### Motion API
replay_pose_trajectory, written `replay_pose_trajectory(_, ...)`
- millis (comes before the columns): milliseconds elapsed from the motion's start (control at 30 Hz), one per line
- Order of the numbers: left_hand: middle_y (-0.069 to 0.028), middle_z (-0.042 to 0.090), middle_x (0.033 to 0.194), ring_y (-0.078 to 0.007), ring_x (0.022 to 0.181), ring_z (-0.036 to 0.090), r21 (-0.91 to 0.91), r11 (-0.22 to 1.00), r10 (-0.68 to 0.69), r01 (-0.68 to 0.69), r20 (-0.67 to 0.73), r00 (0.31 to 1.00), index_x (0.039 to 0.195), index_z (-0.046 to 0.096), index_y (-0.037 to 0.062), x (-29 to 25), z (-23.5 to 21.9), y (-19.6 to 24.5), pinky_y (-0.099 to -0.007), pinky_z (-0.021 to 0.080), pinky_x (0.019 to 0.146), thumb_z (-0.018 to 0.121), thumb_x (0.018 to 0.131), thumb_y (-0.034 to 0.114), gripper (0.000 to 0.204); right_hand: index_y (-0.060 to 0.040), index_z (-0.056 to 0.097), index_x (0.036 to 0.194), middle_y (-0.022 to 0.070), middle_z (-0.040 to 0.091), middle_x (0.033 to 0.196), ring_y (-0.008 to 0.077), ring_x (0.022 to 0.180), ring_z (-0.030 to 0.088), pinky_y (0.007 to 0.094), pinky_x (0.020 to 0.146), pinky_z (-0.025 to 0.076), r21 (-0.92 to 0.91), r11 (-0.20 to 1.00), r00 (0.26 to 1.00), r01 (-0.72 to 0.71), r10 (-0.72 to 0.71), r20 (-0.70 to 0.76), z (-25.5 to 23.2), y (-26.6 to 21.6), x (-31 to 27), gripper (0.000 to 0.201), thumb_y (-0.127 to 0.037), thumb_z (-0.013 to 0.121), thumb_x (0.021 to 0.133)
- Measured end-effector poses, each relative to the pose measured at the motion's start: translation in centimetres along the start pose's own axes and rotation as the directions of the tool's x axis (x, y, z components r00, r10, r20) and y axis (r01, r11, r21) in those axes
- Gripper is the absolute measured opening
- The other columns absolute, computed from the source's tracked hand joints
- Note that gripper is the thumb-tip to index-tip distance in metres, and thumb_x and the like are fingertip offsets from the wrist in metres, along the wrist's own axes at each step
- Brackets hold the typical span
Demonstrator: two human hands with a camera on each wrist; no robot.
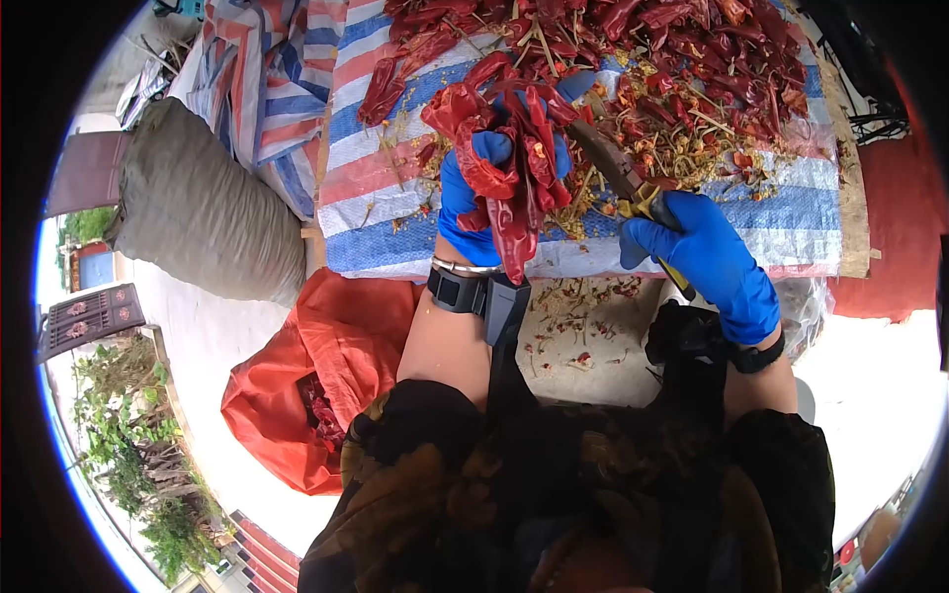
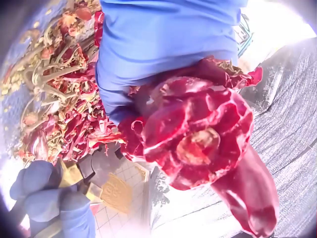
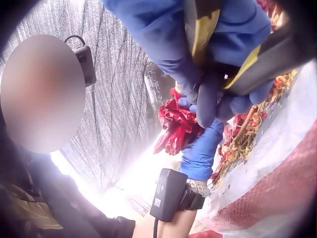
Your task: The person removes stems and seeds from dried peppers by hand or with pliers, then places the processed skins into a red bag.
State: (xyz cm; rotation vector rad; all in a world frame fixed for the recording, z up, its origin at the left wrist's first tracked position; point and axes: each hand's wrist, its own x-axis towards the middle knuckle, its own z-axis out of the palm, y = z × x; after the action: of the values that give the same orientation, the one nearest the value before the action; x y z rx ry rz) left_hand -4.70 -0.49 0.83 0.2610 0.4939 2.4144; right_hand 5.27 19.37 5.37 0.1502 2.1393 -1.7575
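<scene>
My left hand (image 1: 461,203), in a blue glove, grips a bunch of dried red chili peppers (image 1: 514,203) over the near edge of the striped sheet (image 1: 371,178). In the left wrist view, the bunch shows cut, hollow pepper ends (image 2: 198,124) close together, with one long pepper (image 2: 252,198) hanging below. My gloved right hand (image 1: 714,255) holds a pair of shears by black-and-yellow handles (image 3: 277,57). Their dark blades (image 1: 608,163) point toward the bunch, with the tips right beside it. Part of the left fingers is hidden behind the peppers.
A heap of dried chilies (image 1: 682,59) covers the back of the sheet, with stems and seeds (image 1: 672,148) in front. At the left stand a full grey-green sack (image 1: 203,198) and an open red bag (image 1: 326,366) with chilies inside. Scraps (image 1: 573,331) lie below the sheet's near edge.
</scene>
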Motion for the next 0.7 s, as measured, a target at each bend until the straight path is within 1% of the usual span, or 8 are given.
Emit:
replay_pose_trajectory(200, -0.0207, 0.053, 0.114, -0.0283, 0.078, 0.058, -0.150, 0.988, 0.027, -0.045, -0.120, 0.992, 0.120, 0.046, 0.0030, -0.9, -0.4, 0.3, -0.0396, 0.051, 0.070, 0.053, 0.083, 0.026, 0.045, 0.0021, 0.060, 0.072, 0.0086, 0.061, 0.068, 0.0158, 0.068, 0.058, 0.0280, 0.065, 0.044, 0.148, 0.988, 0.987, -0.042, 0.018, 0.158, 0.8, -0.6, 0.0, 0.027, -0.020, 0.055, 0.086)
replay_pose_trajectory(233, -0.0199, 0.047, 0.124, -0.0211, 0.078, 0.055, -0.105, 0.994, 0.010, -0.006, 0.038, 0.999, 0.126, 0.044, 0.0067, -0.9, -1.3, 0.4, -0.0384, 0.046, 0.078, 0.043, 0.088, 0.036, 0.049, 0.0014, 0.060, 0.067, 0.0092, 0.061, 0.068, 0.0165, 0.067, 0.058, 0.0282, 0.064, 0.044, 0.149, 0.988, 0.979, -0.031, -0.001, 0.206, 0.8, -0.6, 0.1, 0.030, -0.021, 0.055, 0.085)
replay_pose_trajectory(367, -0.0197, 0.051, 0.120, -0.0269, 0.082, 0.058, -0.265, 0.964, 0.021, -0.033, -0.048, 0.999, 0.124, 0.045, 0.0081, -1.6, -1.4, 0.5, -0.0370, 0.048, 0.070, 0.049, 0.086, 0.039, 0.048, 0.0024, 0.058, 0.074, 0.0093, 0.060, 0.066, 0.0163, 0.065, 0.058, 0.0270, 0.063, 0.045, 0.277, 0.957, 0.961, -0.084, 0.004, 0.278, 0.8, -0.6, 0.1, 0.029, -0.024, 0.057, 0.086)
replay_pose_trajectory(400, -0.0197, 0.051, 0.120, -0.0269, 0.082, 0.058, -0.265, 0.964, 0.021, -0.033, -0.047, 0.999, 0.124, 0.045, 0.0081, -1.6, -1.2, 0.7, -0.0370, 0.048, 0.070, 0.049, 0.086, 0.039, 0.048, 0.0011, 0.056, 0.064, 0.0101, 0.057, 0.062, 0.0188, 0.063, 0.057, 0.0277, 0.060, 0.044, 0.386, 0.912, 0.961, -0.137, 0.029, 0.274, 1.2, -0.8, -0.1, 0.032, -0.024, 0.058, 0.084)
replay_pose_trajectory(500, -0.0149, 0.056, 0.107, -0.0226, 0.077, 0.056, -0.131, 0.991, 0.023, -0.030, -0.052, 0.998, 0.114, 0.049, 0.0078, -1.3, -1.2, 1.1, -0.0332, 0.045, 0.066, 0.050, 0.087, 0.033, 0.037, 0.0006, 0.053, 0.056, 0.0109, 0.053, 0.055, 0.0218, 0.059, 0.055, 0.0282, 0.058, 0.042, 0.534, 0.823, 0.956, -0.194, 0.037, 0.290, 1.5, -0.5, -0.3, 0.038, -0.026, 0.060, 0.081)
replay_pose_trajectory(567, -0.0077, 0.051, 0.088, -0.0180, 0.070, 0.050, -0.344, 0.931, 0.167, -0.125, 0.095, 0.981, 0.101, 0.048, 0.0076, -0.1, -2.2, 1.7, -0.0284, 0.039, 0.062, 0.049, 0.087, 0.027, 0.024, 0.0015, 0.053, 0.057, 0.0108, 0.052, 0.053, 0.0223, 0.058, 0.054, 0.0282, 0.057, 0.042, 0.578, 0.791, 0.952, -0.201, 0.018, 0.307, 1.2, -0.7, -0.9, 0.038, -0.027, 0.061, 0.080)
replay_pose_trajectory(600, -0.0036, 0.041, 0.078, -0.0150, 0.066, 0.043, -0.481, 0.859, 0.226, -0.175, 0.049, 0.973, 0.092, 0.044, 0.0058, 0.5, -3.0, 3.7, -0.0262, 0.034, 0.060, 0.052, 0.084, 0.024, 0.022, 0.0023, 0.054, 0.059, 0.0110, 0.053, 0.054, 0.0223, 0.058, 0.055, 0.0279, 0.057, 0.042, 0.571, 0.791, 0.943, -0.220, 0.022, 0.333, 0.7, -1.2, -1.5, 0.037, -0.028, 0.062, 0.079)
replay_pose_trajectory(700, -0.0020, 0.043, 0.076, -0.0133, 0.059, 0.043, -0.411, 0.858, 0.342, -0.310, 0.006, 0.940, 0.088, 0.042, 0.0022, -0.2, -1.8, 4.9, -0.0259, 0.033, 0.059, 0.050, 0.085, 0.015, 0.016, 0.0039, 0.056, 0.065, 0.0118, 0.056, 0.059, 0.0215, 0.058, 0.055, 0.0274, 0.058, 0.043, 0.517, 0.837, 0.955, -0.180, 0.022, 0.297, 0.2, -1.0, -1.9, 0.037, -0.030, 0.063, 0.079)
